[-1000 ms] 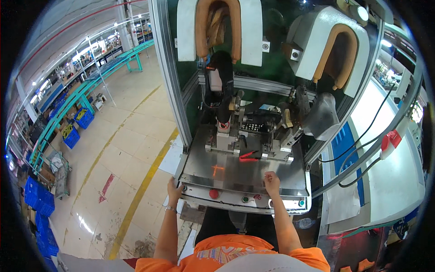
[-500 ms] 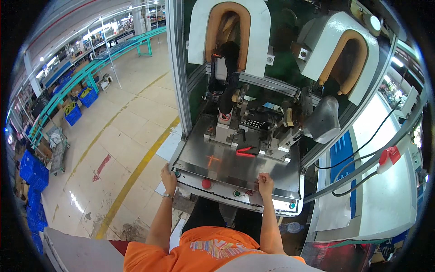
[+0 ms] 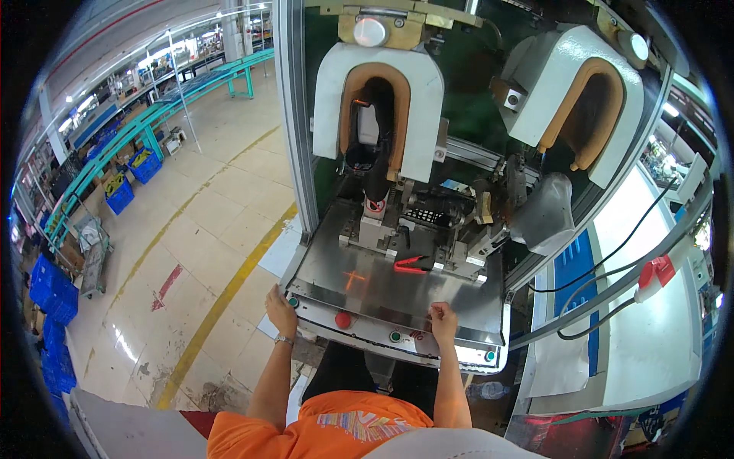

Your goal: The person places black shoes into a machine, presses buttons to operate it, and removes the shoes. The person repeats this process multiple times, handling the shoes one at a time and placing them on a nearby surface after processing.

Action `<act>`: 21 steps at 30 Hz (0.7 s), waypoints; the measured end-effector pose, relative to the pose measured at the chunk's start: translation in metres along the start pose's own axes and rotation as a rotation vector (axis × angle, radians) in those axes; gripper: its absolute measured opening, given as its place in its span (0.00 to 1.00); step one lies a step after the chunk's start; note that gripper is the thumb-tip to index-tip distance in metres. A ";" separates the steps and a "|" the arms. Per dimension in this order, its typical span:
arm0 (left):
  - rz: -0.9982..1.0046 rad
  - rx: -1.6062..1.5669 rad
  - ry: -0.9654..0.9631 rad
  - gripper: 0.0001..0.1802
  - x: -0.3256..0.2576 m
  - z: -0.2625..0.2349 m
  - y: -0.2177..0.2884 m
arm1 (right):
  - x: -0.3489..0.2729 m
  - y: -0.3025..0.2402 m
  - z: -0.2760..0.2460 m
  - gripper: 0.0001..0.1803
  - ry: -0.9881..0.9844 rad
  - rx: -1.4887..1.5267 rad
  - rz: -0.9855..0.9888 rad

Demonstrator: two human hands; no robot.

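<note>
My left hand (image 3: 280, 312) is at the left front corner of the machine's control panel (image 3: 367, 326), beside a green button (image 3: 293, 302); its fingers lie along the edge, apart. My right hand (image 3: 443, 321) is curled closed above the panel's front, with nothing visible in it. Ahead, a black shoe upper (image 3: 380, 145) stands on the left fixture. Around it sits a white U-shaped press block (image 3: 326, 115) with a tan lining. A red-handled hand tool (image 3: 410, 265) lies on the metal plate (image 3: 382, 284) between the fixtures.
A second U-shaped block (image 3: 527, 84) hangs at upper right, above a silver metal form (image 3: 544, 214). The panel carries a red button (image 3: 342, 320) and more green ones. A thick grey pipe (image 3: 589, 294) with a red-and-white connector runs at right. Blue crates (image 3: 53, 287) stand far left.
The left U-shaped block has come down around the shoe upper, bringing its top mount into view. My hands have hardly moved; the whole view has shifted slightly.
</note>
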State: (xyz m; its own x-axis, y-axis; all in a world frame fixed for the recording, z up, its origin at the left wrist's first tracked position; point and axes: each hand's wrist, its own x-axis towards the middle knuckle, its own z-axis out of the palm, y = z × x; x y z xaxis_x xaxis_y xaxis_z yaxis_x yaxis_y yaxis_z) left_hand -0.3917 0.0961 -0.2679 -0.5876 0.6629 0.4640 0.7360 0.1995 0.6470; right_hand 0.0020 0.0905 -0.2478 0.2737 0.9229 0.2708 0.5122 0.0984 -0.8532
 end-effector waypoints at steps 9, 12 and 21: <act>-0.032 -0.033 -0.020 0.14 0.001 -0.003 0.003 | -0.001 -0.001 -0.001 0.04 -0.059 0.026 0.008; -0.042 -0.029 -0.034 0.14 0.001 -0.002 0.002 | -0.001 0.002 0.000 0.05 -0.079 0.015 0.019; -0.020 -0.013 0.042 0.12 0.001 0.000 0.002 | 0.000 -0.006 0.002 0.04 -0.084 -0.060 0.015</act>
State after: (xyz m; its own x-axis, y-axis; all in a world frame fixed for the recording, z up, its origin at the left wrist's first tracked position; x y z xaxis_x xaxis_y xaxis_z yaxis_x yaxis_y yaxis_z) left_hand -0.3906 0.0975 -0.2660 -0.6155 0.6284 0.4758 0.7200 0.2026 0.6638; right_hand -0.0029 0.0904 -0.2435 0.2142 0.9523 0.2176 0.5571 0.0639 -0.8280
